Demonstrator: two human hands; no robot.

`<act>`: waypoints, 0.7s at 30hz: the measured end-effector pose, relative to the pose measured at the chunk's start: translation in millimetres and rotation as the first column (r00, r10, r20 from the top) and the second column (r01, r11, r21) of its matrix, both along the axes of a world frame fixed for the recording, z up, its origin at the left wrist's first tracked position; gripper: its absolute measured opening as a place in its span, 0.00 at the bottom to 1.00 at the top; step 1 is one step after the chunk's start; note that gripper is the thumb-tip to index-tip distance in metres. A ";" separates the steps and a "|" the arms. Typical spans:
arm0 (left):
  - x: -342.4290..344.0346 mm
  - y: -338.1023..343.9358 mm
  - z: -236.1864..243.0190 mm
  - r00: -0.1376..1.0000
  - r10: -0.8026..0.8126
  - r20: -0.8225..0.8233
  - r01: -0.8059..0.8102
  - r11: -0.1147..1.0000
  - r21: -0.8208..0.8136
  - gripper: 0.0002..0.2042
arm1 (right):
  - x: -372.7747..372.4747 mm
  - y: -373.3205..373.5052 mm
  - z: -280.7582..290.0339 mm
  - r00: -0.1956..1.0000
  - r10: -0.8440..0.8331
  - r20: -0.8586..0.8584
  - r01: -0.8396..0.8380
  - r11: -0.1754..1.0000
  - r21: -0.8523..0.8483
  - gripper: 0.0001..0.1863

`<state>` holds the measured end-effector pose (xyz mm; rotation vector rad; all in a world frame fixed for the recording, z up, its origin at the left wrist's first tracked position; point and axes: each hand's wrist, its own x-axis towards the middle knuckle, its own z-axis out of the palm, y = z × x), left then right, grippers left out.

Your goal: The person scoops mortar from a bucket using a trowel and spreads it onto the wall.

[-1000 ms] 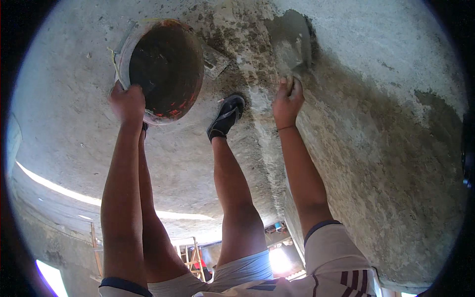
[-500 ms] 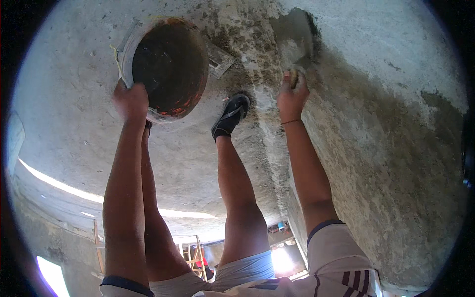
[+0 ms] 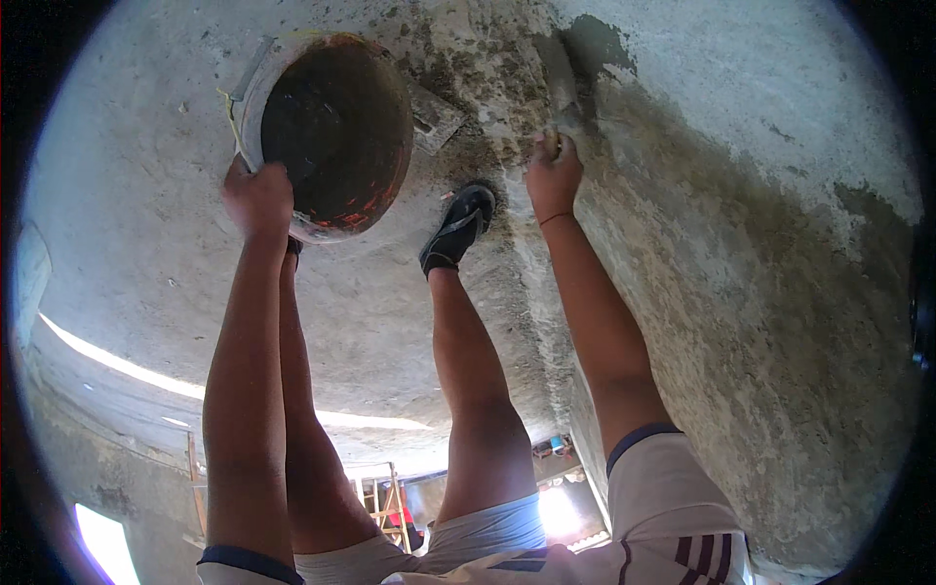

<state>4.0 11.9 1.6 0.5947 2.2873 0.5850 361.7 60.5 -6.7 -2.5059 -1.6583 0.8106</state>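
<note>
At the upper left, my left hand (image 3: pixel 258 197) is closed on the near left rim of a round bucket (image 3: pixel 252 122). Dark grey, wet-looking material coats or fills the inside; its depth is hard to judge. My right hand (image 3: pixel 555 175) grips the handle of a trowel (image 3: pixel 560 90), whose narrow-looking grey blade is held where the floor meets the wall. Beside that blade, a dark wet patch (image 3: pixel 603 47) marks the wall (image 3: pixel 741 244). Another flat metal trowel (image 3: pixel 436 119) lies on the floor just right of the bucket, partly hidden by it.
My foot in a dark sandal (image 3: pixel 460 226) stands on the concrete floor (image 3: pixel 361 302) between bucket and wall. My other foot is mostly hidden behind my left forearm. Crumbs of mortar line the wall's base. A wooden frame (image 3: pixel 390 507) stands far behind, near bright openings.
My right hand has shifted left with the trowel, away from the wall, and the blade now appears narrower. My left hand stays on the bucket.
</note>
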 end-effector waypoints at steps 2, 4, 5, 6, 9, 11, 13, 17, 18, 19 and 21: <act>-4.7 -3.2 0.2 0.996 -0.040 -0.075 0.043 0.998 0.041 0.16 | -11.3 -2.4 23.4 0.973 -0.067 -0.220 0.106 0.979 0.174 0.19; -5.5 0.0 3.6 0.996 -0.055 -0.070 0.052 0.998 -0.044 0.16 | -13.2 -3.8 47.1 0.986 -0.034 -0.163 0.076 0.963 0.260 0.19; -5.8 -0.4 2.8 0.996 -0.054 -0.072 0.051 0.998 -0.046 0.16 | -12.5 -5.9 55.7 0.995 -0.006 -0.104 0.041 0.937 0.347 0.19; -6.4 -1.7 1.1 0.996 -0.048 -0.075 0.045 0.998 -0.037 0.16 | -9.8 -12.5 58.7 0.994 -0.006 -0.106 0.042 0.938 0.345 0.19; 0.0 -1.1 3.0 0.993 -0.062 -0.105 0.056 0.997 -0.056 0.17 | -1.1 -26.0 60.7 0.944 -0.161 -0.288 0.234 0.942 0.240 0.19; -1.2 0.3 6.6 0.987 -0.083 -0.141 0.072 0.994 -0.080 0.17 | -2.5 -23.3 63.2 0.967 -0.011 -0.254 0.057 0.984 0.172 0.22; 0.6 1.1 5.8 0.989 -0.078 -0.129 0.076 0.997 -0.018 0.18 | 7.7 -19.7 43.5 0.984 0.036 -0.175 -0.011 0.990 0.141 0.20; 11.8 5.2 1.3 0.998 -0.042 -0.041 0.040 0.998 -0.056 0.19 | 14.5 11.4 19.9 0.992 0.129 -0.007 -0.128 0.986 0.110 0.20; 12.2 4.4 3.2 0.995 -0.074 -0.064 0.071 0.996 -0.049 0.19 | 11.9 18.4 22.3 0.992 0.124 0.006 -0.124 0.986 0.113 0.20; 5.5 2.8 4.8 0.989 -0.108 -0.101 0.104 0.993 -0.047 0.19 | -0.6 26.6 26.2 0.998 0.064 0.006 -0.064 0.998 0.014 0.19; 5.1 0.1 1.7 0.989 -0.116 -0.096 0.115 0.993 -0.017 0.19 | -13.4 36.0 43.7 1.000 0.005 0.023 -0.003 0.997 -0.082 0.19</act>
